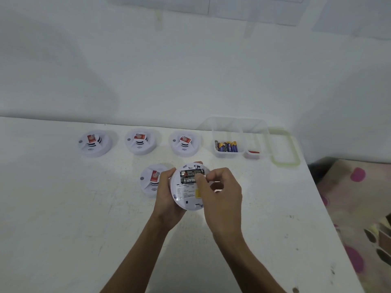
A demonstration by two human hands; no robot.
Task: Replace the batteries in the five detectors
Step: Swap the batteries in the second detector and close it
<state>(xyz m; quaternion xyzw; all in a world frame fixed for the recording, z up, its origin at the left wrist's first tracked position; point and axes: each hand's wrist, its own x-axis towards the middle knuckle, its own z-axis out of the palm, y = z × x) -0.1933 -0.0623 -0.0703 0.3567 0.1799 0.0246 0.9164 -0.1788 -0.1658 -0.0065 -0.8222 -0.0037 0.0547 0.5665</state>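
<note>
Detectors number five in our view. The held detector (pixel 186 197) sits back-up in our left hand (pixel 165 193), above the middle of the white table (pixel 63 208); our left fingers curl round its rim from nine o'clock. Two black batteries (pixel 190 176) lie side by side in its open bay, toward twelve o'clock. Our right hand (pixel 222 193), fingers curled, sits at three o'clock and pinches the right end of those batteries.

Just beside, at nine o'clock, the near detector (pixel 151 179) rests dome-up, partly behind our left hand. Farther off we see the left detector (pixel 95 142) at ten o'clock, the middle detector (pixel 140 141) at eleven and the right detector (pixel 185 142) at twelve. At one o'clock a clear box (pixel 237 123) holds purple batteries (pixel 227 146), with its green-rimmed lid (pixel 283 149) alongside at two o'clock.
</note>
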